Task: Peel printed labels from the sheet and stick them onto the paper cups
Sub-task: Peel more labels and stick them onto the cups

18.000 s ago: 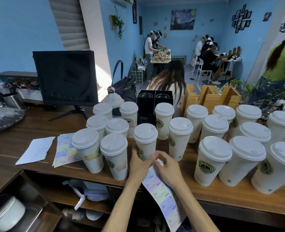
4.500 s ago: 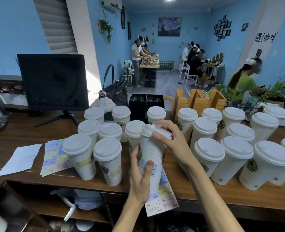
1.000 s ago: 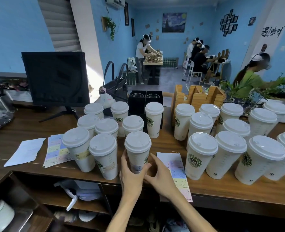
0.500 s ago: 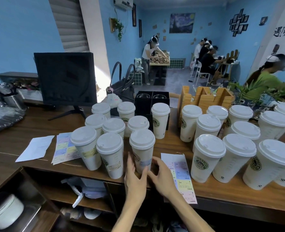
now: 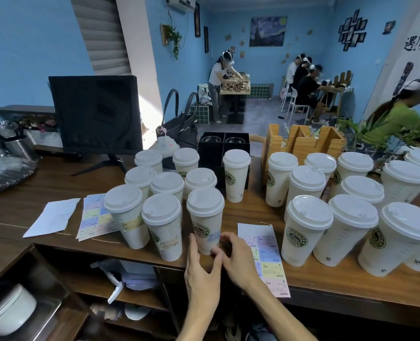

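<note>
Flanking the white lidded paper cup (image 5: 205, 222), left hand (image 5: 200, 271) and right hand (image 5: 238, 260) kept fingers relaxed, grasping nothing, beside the pastel label sheet (image 5: 268, 257).

A lidded paper cup (image 5: 205, 219) stands upright on the wooden counter (image 5: 253, 207), a small blue label (image 5: 214, 236) on its side. The left hand (image 5: 201, 269) and right hand (image 5: 238, 257) sit just before it — fingers loosely curved. The label sheet (image 5: 265, 257) lies flat beside the right hand, between two cup clusters.

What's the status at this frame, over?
Both hands open: left hand, right hand off front cup, blue label on. Label sheet beside. Nothing obstructing.
</note>
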`<state>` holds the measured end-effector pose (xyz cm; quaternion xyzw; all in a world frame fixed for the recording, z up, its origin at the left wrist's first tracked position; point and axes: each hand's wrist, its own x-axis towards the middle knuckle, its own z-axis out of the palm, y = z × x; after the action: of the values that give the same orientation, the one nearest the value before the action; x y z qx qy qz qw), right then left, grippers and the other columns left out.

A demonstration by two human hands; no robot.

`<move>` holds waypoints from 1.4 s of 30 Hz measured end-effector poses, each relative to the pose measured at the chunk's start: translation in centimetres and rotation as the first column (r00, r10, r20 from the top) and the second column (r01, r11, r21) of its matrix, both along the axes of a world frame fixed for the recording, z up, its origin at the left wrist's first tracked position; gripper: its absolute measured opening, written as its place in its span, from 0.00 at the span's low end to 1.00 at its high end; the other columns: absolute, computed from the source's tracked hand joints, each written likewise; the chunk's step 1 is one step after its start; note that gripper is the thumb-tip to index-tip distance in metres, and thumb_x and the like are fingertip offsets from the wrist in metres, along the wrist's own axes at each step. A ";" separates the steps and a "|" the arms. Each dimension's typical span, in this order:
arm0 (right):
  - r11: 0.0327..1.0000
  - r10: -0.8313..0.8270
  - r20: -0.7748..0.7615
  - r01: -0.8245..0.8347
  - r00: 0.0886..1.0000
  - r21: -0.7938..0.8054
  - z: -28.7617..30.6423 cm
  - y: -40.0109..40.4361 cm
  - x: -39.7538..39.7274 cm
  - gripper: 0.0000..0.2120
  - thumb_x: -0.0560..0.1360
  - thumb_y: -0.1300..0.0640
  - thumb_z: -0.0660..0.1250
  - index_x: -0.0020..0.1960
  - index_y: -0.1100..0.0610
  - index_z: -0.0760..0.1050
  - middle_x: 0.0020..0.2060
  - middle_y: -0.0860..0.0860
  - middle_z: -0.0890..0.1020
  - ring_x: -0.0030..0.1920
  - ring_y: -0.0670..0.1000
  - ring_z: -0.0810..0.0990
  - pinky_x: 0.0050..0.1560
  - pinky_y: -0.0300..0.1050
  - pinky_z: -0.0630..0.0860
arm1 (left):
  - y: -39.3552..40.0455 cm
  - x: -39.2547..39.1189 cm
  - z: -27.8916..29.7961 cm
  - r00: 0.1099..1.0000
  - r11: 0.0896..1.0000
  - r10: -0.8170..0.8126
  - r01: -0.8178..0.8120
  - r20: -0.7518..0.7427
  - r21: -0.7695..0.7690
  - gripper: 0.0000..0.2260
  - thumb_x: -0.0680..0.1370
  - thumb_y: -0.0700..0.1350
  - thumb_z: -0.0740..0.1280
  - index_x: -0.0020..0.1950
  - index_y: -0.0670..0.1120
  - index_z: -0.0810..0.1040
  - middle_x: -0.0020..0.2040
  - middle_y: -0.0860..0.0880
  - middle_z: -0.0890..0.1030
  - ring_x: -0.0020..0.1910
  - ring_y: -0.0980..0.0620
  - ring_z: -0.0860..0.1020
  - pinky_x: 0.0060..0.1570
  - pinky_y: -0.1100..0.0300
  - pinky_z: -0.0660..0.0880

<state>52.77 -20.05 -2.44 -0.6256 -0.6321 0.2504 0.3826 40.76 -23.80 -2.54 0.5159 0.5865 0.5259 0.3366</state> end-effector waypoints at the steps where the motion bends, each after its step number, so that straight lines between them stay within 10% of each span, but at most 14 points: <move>1: 1.000 0.006 0.000 -0.006 1.000 -0.004 0.1 0.0 0.0 0.16 0.77 0.43 0.71 0.63 0.43 0.75 0.56 0.39 0.81 0.59 0.43 0.77 0.63 0.47 0.75 | -0.4 0.1 0.2 1.000 1.000 0.006 -0.006 0.005 0.003 0.40 0.76 0.50 0.76 0.78 0.71 0.55 0.78 0.59 0.65 0.76 0.61 0.66 0.76 0.54 0.65; 8: 0.998 -0.040 -0.057 0.043 0.998 0.048 1.2 -1.4 2.6 0.15 0.81 0.55 0.70 0.67 0.50 0.76 0.60 0.40 0.80 0.61 0.39 0.76 0.62 0.28 0.67 | -1.9 1.0 0.9 0.974 0.971 0.047 0.008 -0.222 0.238 0.12 0.79 0.42 0.72 0.56 0.58 0.79 0.50 0.61 0.77 0.49 0.60 0.78 0.49 0.65 0.76; 13: 0.993 -0.104 -0.088 0.108 0.991 0.047 0.7 -4.6 6.0 0.13 0.84 0.60 0.63 0.64 0.48 0.78 0.58 0.39 0.82 0.61 0.38 0.79 0.60 0.28 0.71 | 0.2 3.6 0.6 0.819 0.900 -0.307 0.415 -0.484 0.131 0.16 0.83 0.40 0.60 0.63 0.56 0.81 0.60 0.62 0.78 0.60 0.63 0.75 0.62 0.62 0.73; 20: 0.997 -0.080 -0.006 0.080 0.997 0.000 0.4 -6.7 7.5 0.22 0.84 0.62 0.60 0.78 0.54 0.70 0.71 0.41 0.73 0.72 0.41 0.70 0.74 0.36 0.64 | 1.7 5.2 0.5 0.548 0.820 -0.478 0.558 -0.687 -0.125 0.21 0.87 0.49 0.54 0.80 0.52 0.62 0.78 0.57 0.66 0.80 0.57 0.60 0.78 0.65 0.48; 23: 0.998 -0.044 0.019 0.043 0.999 0.050 0.3 -7.3 7.6 0.20 0.82 0.63 0.62 0.72 0.52 0.75 0.65 0.40 0.78 0.65 0.39 0.75 0.69 0.40 0.72 | 0.9 4.9 0.3 0.534 0.874 -0.394 0.470 -0.748 -0.124 0.30 0.81 0.59 0.43 0.78 0.51 0.67 0.72 0.54 0.73 0.70 0.50 0.71 0.72 0.56 0.65; 26: 0.996 -0.047 0.086 0.040 0.995 0.081 -0.3 -7.7 8.1 0.19 0.81 0.59 0.67 0.71 0.51 0.77 0.66 0.37 0.76 0.66 0.38 0.74 0.70 0.41 0.71 | 0.8 4.1 -0.8 0.486 0.900 -0.319 0.425 -0.813 -0.098 0.27 0.80 0.58 0.47 0.75 0.53 0.72 0.66 0.52 0.75 0.64 0.47 0.75 0.64 0.53 0.72; 32: 0.987 0.134 0.492 -0.070 0.860 -0.146 -1.2 -8.0 9.0 0.40 0.77 0.29 0.48 0.84 0.49 0.54 0.83 0.45 0.51 0.84 0.52 0.46 0.77 0.41 0.34 | -0.3 2.9 0.1 0.456 0.852 -0.460 0.470 -0.762 -0.232 0.20 0.87 0.52 0.54 0.80 0.55 0.62 0.85 0.51 0.48 0.83 0.52 0.44 0.78 0.60 0.38; 42: 1.000 -0.005 0.386 -0.006 0.922 0.028 -0.8 -7.8 8.9 0.29 0.78 0.33 0.58 0.71 0.48 0.76 0.64 0.44 0.75 0.67 0.49 0.73 0.71 0.47 0.68 | 0.7 2.2 0.2 0.555 0.852 -0.433 0.510 -0.710 -0.120 0.21 0.83 0.55 0.65 0.76 0.55 0.71 0.70 0.58 0.74 0.69 0.55 0.70 0.69 0.64 0.58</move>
<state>61.66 -27.89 -3.22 -0.6570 -0.6987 0.1132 0.2595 43.00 -23.14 -2.33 0.8321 0.4828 0.2017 0.1836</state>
